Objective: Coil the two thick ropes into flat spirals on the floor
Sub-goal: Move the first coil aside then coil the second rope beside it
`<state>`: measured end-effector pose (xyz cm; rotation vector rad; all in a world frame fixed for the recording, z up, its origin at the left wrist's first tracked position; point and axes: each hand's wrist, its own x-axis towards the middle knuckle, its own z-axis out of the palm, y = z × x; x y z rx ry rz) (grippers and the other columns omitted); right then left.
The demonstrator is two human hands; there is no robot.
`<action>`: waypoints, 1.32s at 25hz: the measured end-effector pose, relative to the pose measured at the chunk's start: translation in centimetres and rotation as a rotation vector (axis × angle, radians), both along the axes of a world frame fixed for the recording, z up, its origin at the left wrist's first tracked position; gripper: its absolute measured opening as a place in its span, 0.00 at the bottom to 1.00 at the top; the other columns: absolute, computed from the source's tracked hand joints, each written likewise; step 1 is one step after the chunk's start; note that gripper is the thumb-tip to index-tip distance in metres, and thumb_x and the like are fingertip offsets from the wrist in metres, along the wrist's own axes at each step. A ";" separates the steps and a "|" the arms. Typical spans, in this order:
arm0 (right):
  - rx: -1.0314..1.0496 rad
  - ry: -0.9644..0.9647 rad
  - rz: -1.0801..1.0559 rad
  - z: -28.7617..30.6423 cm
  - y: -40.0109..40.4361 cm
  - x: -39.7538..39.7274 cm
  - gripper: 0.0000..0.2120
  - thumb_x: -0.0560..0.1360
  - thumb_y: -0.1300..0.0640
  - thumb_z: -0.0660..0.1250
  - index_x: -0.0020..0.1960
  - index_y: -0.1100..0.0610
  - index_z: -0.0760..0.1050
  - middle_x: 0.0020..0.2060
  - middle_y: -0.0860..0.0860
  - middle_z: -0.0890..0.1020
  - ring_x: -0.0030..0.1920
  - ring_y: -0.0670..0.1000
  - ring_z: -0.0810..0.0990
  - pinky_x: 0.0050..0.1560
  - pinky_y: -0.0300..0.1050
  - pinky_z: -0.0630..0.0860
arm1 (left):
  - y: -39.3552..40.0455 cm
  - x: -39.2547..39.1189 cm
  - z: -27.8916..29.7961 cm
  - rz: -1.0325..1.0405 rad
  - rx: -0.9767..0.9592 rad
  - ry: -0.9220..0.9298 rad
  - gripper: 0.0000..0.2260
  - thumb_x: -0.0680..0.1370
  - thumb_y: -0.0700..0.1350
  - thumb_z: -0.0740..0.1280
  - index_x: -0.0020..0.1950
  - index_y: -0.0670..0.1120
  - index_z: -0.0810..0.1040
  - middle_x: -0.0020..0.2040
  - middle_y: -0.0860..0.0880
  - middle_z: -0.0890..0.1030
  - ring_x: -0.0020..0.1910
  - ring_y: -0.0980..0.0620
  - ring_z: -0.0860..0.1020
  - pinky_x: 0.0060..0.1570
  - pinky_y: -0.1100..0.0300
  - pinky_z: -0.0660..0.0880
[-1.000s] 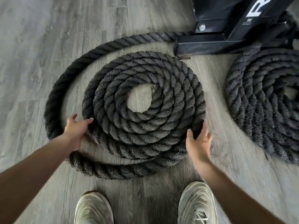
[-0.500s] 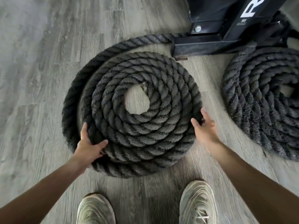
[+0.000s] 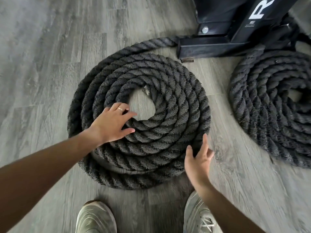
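Grey wood-plank floor (image 3: 50, 64) carries a thick black coiled rope (image 3: 168, 132); the spread left hand (image 3: 111, 124) rests on its inner turns, and the spread right hand (image 3: 197, 161) touches its outer edge.

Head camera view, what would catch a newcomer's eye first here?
A big dark rope coil lies as a flat spiral mid-floor, the left hand spread over its inner turns and the right hand open at its near right edge. A second coil lies at right, beside a black metal base.

light: soft, even daylight – brightest on the floor (image 3: 42, 47) at upper left
shadows: faint, diffuse
glare: none
blur: motion smear at bottom edge, shoes (image 3: 96, 217) soft
distortion: wide-angle bowing – plank lines curve toward the frame edges
focus: centre sharp
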<state>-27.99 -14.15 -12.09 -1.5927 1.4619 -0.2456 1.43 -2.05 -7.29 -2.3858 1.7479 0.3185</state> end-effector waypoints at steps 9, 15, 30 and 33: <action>0.023 0.030 0.048 0.5 1.0 -0.1 0.31 0.81 0.53 0.62 0.76 0.33 0.52 0.75 0.65 0.54 0.29 0.48 0.77 0.24 0.34 0.73 | -2.7 -0.5 -2.9 -0.263 0.197 -0.224 0.29 0.82 0.64 0.43 0.68 0.48 0.70 0.67 0.47 0.76 0.62 0.47 0.77 0.69 0.41 0.64; -0.087 0.023 -0.126 1.1 -5.6 0.0 0.26 0.78 0.57 0.66 0.71 0.37 0.64 0.64 0.55 0.71 0.41 0.56 0.82 0.39 0.52 0.83 | -6.3 -4.5 -2.1 -0.167 0.177 -0.180 0.28 0.83 0.65 0.45 0.67 0.47 0.72 0.58 0.48 0.81 0.56 0.47 0.80 0.57 0.48 0.69; -0.178 0.179 -0.202 -0.9 -9.1 -2.7 0.29 0.82 0.48 0.57 0.80 0.49 0.52 0.69 0.60 0.65 0.69 0.63 0.63 0.70 0.63 0.63 | -11.7 -10.8 -3.6 -0.071 0.132 -0.135 0.30 0.83 0.64 0.46 0.68 0.45 0.73 0.59 0.46 0.81 0.57 0.44 0.80 0.54 0.48 0.71; -0.235 0.231 -0.150 -1.5 -7.2 -3.1 0.30 0.83 0.48 0.53 0.81 0.51 0.46 0.65 0.61 0.65 0.67 0.64 0.62 0.69 0.63 0.62 | -10.6 -9.2 -4.1 -0.083 0.144 -0.022 0.32 0.82 0.65 0.44 0.74 0.46 0.68 0.67 0.44 0.78 0.66 0.43 0.75 0.65 0.45 0.67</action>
